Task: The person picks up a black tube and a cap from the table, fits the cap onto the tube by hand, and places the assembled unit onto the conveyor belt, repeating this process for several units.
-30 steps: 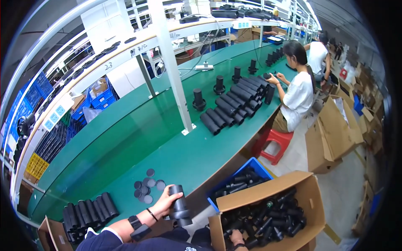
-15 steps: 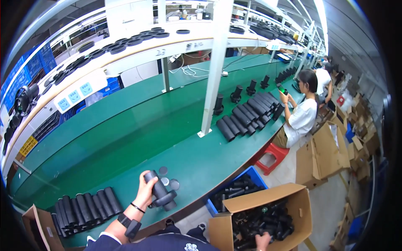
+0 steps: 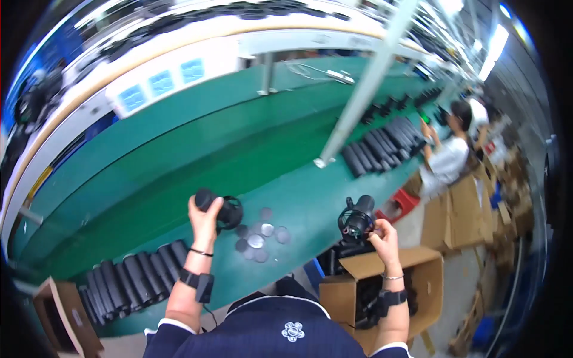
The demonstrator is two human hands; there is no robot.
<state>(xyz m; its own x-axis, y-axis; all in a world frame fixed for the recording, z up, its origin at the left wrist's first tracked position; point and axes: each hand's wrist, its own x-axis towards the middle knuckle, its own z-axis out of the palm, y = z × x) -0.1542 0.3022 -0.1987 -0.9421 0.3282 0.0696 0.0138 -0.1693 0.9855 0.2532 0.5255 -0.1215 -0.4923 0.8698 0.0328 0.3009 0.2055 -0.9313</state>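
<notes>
Over the green worktop (image 3: 179, 179) the left hand (image 3: 205, 218) was closed round a black cylindrical fan-like part (image 3: 221, 210) above scattered grey discs (image 3: 258, 237), while the right hand (image 3: 384, 237) gripped another black fan-like part (image 3: 357, 219) above the open cardboard box (image 3: 346, 292).

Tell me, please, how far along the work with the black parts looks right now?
Done: a row of black parts lies on the green bench, left of the person. In hand: the left hand holds one black part over the bench, and the right hand holds another above the carton. Left: more black parts sit in that carton, and round discs lie loose on the bench.
</notes>
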